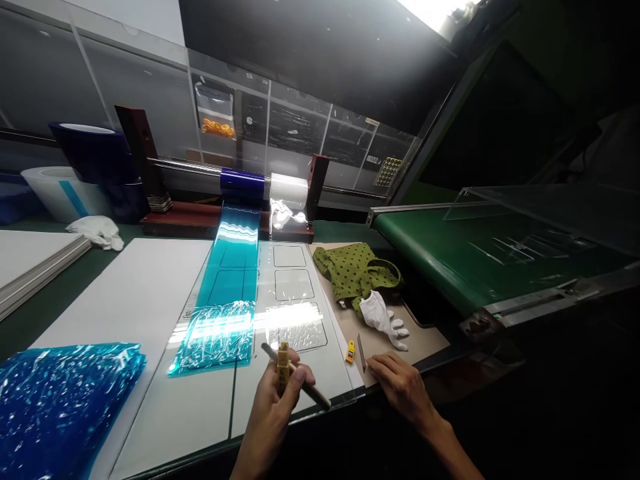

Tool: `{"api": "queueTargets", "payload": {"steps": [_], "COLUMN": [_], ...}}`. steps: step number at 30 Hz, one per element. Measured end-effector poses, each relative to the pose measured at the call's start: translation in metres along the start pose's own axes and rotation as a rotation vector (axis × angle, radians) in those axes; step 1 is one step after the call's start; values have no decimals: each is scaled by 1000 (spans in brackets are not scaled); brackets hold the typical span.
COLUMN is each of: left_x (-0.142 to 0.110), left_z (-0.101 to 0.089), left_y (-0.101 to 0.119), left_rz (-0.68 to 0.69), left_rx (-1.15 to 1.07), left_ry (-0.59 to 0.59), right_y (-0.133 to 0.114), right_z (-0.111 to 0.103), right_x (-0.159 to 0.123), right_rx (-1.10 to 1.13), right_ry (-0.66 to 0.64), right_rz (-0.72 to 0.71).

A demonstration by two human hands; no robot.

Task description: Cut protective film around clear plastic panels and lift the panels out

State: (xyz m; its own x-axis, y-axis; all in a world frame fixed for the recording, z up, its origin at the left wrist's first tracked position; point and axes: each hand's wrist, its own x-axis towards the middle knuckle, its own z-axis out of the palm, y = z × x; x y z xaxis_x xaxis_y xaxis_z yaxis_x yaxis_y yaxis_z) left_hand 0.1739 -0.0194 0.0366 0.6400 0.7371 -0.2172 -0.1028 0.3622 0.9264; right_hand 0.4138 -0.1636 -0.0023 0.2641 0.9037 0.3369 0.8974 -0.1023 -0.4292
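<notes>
My left hand (275, 397) is closed around a small yellow block-like piece (283, 365) and a slim dark stick (315, 395), which crosses it at a slant. Both are held over the front edge of the clear sheet. On the brown board, my right hand (403, 387) has its fingers drawn together at the lower end of a thin metal strip (361, 350). Just left of that strip lies another small yellow piece (350, 352) with a dark label. A white glove (383, 317) and a green dotted cloth (350, 267) rest beyond my right hand.
Blue film (233, 267) and clear film (295, 327) run from rolls on a rod over the outlined sheet (200, 427). Crumpled blue film (65, 407) lies at left, near stacked white boards (35, 267). A green conveyor belt (450, 260) stands at right.
</notes>
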Motion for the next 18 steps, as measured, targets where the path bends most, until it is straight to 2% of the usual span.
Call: {"api": "queueTargets", "payload": {"steps": [2,4,6,8,9,12,15,18], "left_x": [2,5,8,9,9,5,2,2], "left_z": [1,1,1,-1,-2,-5,-5,-11], "left_y": [3,6,8,9,10,12,11,13], "left_rz": [-24,-31,-28,-15,2,101,190,219], "left_rx": [19,46,55,37,20,-39,-124,-236], "left_ry": [-2,7,2,-12,-7,39,98,210], "right_y": [-21,-53,-90,-122,-135,-156,-166,-175], "right_z": [-5,-5,4,18,27,49,62,67], "right_x": [1,6,13,19,22,31,39,39], "right_rx": [52,263,602,884,971,1167,1333,1300], "right_ry": [8,-19,-151,-303,-318,-297,-372,-392], "right_rz": [90,248,393,416,414,430,449,415]}}
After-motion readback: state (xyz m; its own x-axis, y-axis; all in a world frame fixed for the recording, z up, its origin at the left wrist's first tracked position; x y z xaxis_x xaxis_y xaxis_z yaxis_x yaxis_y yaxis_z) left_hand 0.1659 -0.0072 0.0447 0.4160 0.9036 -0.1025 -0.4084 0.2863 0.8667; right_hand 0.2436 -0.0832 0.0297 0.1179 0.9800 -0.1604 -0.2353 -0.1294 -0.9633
